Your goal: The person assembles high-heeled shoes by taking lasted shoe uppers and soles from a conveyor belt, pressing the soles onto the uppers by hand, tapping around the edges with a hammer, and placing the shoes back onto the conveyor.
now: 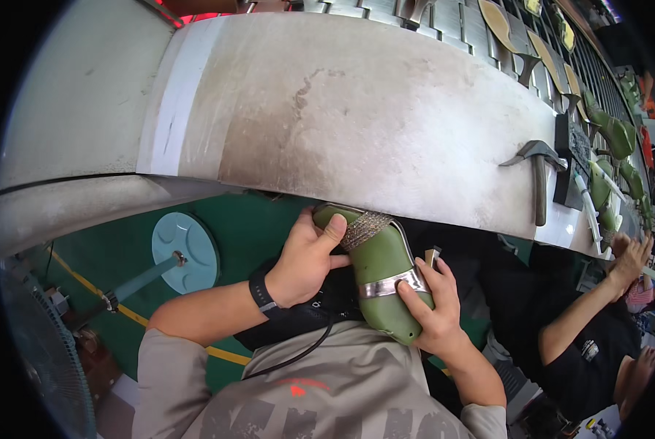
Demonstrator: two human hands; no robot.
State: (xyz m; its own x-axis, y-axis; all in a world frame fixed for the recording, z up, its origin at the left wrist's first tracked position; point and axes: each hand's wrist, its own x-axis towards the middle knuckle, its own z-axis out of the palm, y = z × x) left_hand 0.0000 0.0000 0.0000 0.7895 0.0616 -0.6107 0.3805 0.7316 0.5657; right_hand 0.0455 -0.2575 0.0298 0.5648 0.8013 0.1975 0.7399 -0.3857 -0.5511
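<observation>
A green shoe last point(382, 256) is held in front of my body, just off the bench's near edge. A glittery band point(364, 231) crosses it near one end, and a shiny silver strap point(389, 284) wraps it nearer the other. My left hand point(307, 252) grips the end by the glittery band, its thumb pressed on top. My right hand point(438, 306) is closed around the other end, with fingers at the silver strap. Beside the right fingertips sticks out a small block point(432, 257), perhaps a heel; how it is attached is hidden.
A worn metal bench point(386, 110) spans ahead, with a hammer point(539, 172) and a dark block point(572, 157) at its right. Beyond is a rack with soles point(495, 25) and green lasts point(616, 132). A co-worker's arm point(590, 300) is at right; a fan point(42, 351) stands left.
</observation>
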